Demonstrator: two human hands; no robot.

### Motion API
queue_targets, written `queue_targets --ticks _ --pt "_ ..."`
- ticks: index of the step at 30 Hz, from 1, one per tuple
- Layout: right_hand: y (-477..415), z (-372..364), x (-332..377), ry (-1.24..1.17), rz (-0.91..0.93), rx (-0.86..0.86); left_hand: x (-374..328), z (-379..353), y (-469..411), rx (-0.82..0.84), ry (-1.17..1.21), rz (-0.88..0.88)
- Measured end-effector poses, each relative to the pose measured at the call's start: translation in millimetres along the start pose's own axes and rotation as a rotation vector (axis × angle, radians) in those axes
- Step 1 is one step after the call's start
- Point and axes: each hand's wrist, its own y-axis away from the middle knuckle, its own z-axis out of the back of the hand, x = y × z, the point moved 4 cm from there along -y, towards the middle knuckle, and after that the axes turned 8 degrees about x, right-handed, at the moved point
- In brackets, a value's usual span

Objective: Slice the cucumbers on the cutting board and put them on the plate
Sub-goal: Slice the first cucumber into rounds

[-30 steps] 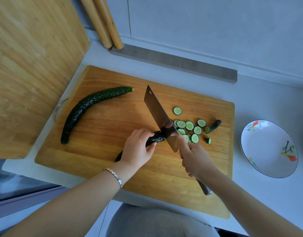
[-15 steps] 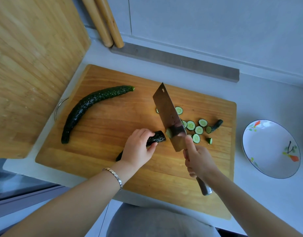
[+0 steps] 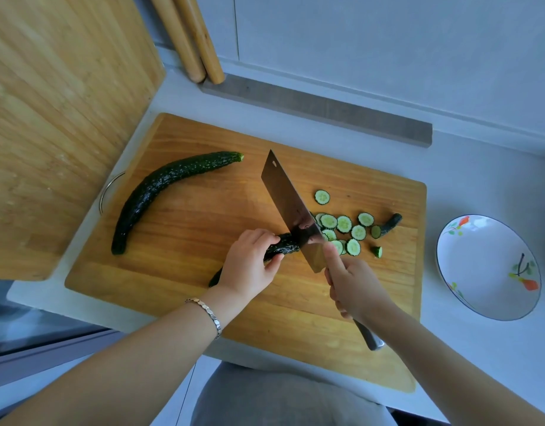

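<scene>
Left hand [image 3: 249,262] grasped the cucumber [image 3: 283,245]; right hand [image 3: 354,284] grasped the cleaver [image 3: 289,207]. Fingertips [image 3: 274,239] apparently lay just beside it: slippage risked a cut.

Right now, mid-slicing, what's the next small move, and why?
Probably lift the cleaver and shift the left hand slightly back along the held cucumber for another slice: the cleaver sits at its cut end, with length still uncut.

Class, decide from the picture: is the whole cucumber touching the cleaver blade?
Apart. The head view shows bare cutting board between the whole cucumber and the cleaver blade.
</scene>
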Motion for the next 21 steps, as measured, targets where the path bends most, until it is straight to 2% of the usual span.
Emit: queue_targets --ticks 7,14,21 --pt "-22 -15 -7 0.04 -0.009 -0.022 0 0 0 -0.001 0.009 0.01" --pt "-11 -3 -8 -0.252 -0.044 0.014 1 1 0 0.003 0.034 0.026" --pt "5 3 1 -0.119 -0.018 0.051 1 0 0 0.001 0.016 0.012"
